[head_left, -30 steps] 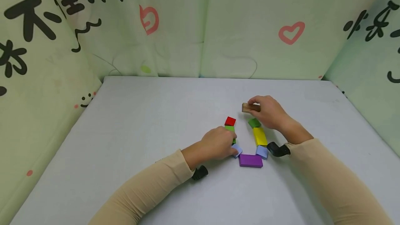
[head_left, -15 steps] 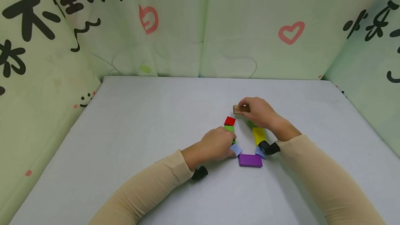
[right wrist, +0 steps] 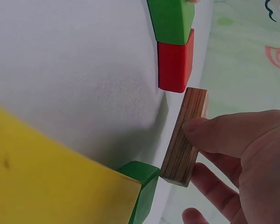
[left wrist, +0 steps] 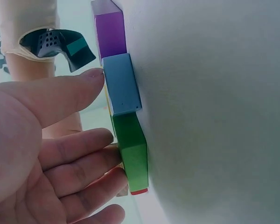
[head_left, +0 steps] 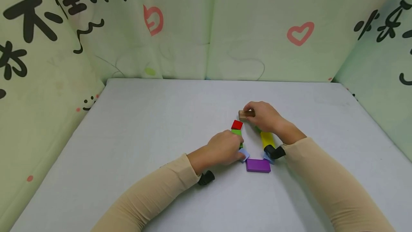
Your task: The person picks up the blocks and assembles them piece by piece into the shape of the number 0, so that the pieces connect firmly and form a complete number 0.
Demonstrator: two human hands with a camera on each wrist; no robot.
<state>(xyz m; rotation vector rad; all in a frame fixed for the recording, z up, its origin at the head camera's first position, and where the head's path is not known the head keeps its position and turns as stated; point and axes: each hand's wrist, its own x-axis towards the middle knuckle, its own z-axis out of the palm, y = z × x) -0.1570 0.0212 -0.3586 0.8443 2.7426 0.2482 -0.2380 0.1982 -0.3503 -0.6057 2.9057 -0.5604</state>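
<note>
My right hand (head_left: 265, 116) pinches a wooden block (right wrist: 186, 135) between thumb and fingers. One end of the block is close to the red block (head_left: 236, 125); in the right wrist view its other end lies near a dark green block (right wrist: 147, 196). My left hand (head_left: 225, 148) rests along the row's left side. In the left wrist view its fingertips are right at the light green block (left wrist: 133, 149), and the thumb tip is at a light blue block (left wrist: 122, 84). The left fingers are nearly straight.
A purple block (head_left: 258, 165) forms the near end of the ring of blocks. On the right side stand a yellow block (head_left: 266, 139) and another light blue block (head_left: 268, 156), partly behind a black wrist camera (head_left: 274, 151). The white table (head_left: 161, 117) meets printed cloth walls.
My right hand has carried the wooden block left and slightly nearer, from behind the dark green block to just behind the red one. The left hand has stayed in place.
</note>
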